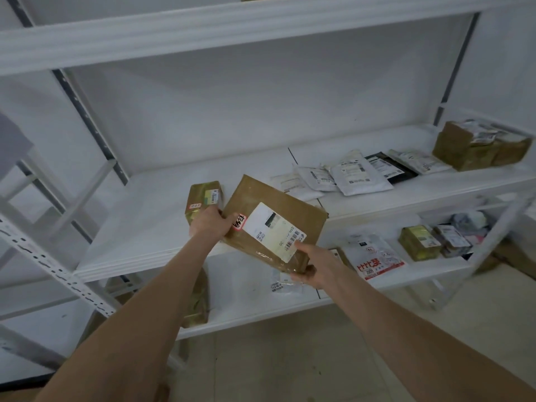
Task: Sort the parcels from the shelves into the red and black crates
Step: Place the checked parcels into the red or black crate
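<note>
A flat brown cardboard parcel (261, 204) with a white shipping label and a pink sticker is tilted over the front edge of the white middle shelf (139, 227). My left hand (211, 223) grips its left edge near the pink sticker. My right hand (311, 261) holds its lower right corner, thumb on the label. A small taped brown box (203, 198) stands on the shelf just left of my left hand. No red or black crate is in view.
Several white and black mailer bags (356, 175) lie on the middle shelf to the right, with taped brown boxes (475, 146) at its far right end. The lower shelf (249, 311) carries a printed white bag (374, 259), small boxes (417, 242) and another brown box (197, 300). A grey perforated upright (58, 274) stands at left.
</note>
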Action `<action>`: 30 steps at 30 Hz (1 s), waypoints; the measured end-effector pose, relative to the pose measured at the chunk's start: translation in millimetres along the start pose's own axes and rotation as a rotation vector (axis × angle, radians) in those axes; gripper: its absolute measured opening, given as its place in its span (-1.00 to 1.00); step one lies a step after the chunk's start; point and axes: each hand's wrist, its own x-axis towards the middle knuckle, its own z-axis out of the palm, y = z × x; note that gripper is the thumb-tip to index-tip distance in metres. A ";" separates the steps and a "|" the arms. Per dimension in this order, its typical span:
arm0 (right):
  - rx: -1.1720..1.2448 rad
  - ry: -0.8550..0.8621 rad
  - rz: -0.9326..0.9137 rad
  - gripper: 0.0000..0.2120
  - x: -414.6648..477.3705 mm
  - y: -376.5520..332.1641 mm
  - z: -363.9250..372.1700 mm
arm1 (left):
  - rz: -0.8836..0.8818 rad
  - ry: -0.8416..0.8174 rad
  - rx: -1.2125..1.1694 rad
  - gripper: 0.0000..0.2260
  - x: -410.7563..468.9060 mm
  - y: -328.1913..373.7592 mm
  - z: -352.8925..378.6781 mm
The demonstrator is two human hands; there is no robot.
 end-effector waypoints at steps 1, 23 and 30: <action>0.018 0.020 -0.027 -0.71 0.5 0.3 -2.8 | -0.001 -0.025 -0.024 -0.50 -3.0 -1.8 0.2; -0.154 -0.124 -0.123 -0.32 12.4 -12.9 20.7 | -0.070 0.023 -0.622 0.03 -1.0 2.5 10.4; -0.054 -0.130 -0.102 -0.48 22.7 -3.9 14.3 | -0.030 -0.141 -0.427 -0.43 -8.9 2.4 12.6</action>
